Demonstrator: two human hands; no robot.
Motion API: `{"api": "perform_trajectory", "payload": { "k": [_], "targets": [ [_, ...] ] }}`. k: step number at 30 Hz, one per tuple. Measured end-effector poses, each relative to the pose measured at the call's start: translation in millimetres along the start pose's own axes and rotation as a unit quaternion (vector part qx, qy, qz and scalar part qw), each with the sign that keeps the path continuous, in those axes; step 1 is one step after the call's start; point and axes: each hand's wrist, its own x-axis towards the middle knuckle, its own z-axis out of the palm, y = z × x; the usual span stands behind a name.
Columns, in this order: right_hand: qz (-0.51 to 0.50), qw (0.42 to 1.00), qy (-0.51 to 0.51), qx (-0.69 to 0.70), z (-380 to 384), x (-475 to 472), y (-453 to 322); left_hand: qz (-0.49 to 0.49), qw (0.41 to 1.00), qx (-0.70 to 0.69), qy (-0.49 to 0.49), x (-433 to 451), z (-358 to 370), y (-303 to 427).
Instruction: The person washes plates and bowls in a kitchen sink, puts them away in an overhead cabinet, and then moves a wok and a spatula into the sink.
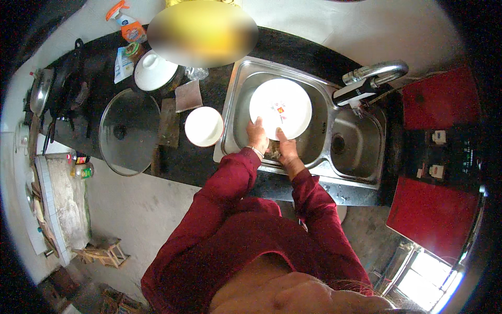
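A white round plate or shallow bowl (288, 94) with a small red pattern at its middle is held over the large basin of a stainless steel sink (239, 92). My left hand (257, 135) grips its near left edge, thumb on top. At its near edge, my right hand (286, 147) also holds on with the thumb over the rim. Something pale and blurred shows between the hands, too unclear to name. Left of the sink stands a white bowl (204, 126) with a thin reddish rim. A pinkish cloth or sponge (188, 96) lies behind that bowl.
A curved metal faucet (382, 72) rises behind the small basin (355, 145). On the dark counter at left are a glass pan lid (129, 133), a white lid (156, 72), a jar (133, 50) and a spray bottle (131, 29). Red-fronted cabinetry (435, 216) stands at right.
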Motion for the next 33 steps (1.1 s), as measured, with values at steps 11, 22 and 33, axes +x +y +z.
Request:
{"api": "perform_trajectory", "payload": {
  "k": [11,22,33],
  "targets": [
    [0.036,0.946,0.073,-0.313,-91.5,115.6,30.5,-0.281,0.955,-0.094,-0.023,73.4,-85.2,-76.5],
    [0.182,0.975,-0.12,-0.036,-42.9,50.1,-3.4,-0.273,0.955,-0.115,0.011,90.9,-83.5,-72.0],
    [-0.019,0.999,-0.032,-0.012,-9.8,5.1,-60.5,-0.287,0.894,-0.302,-0.165,63.4,-13.9,-34.6]
  ]
}}
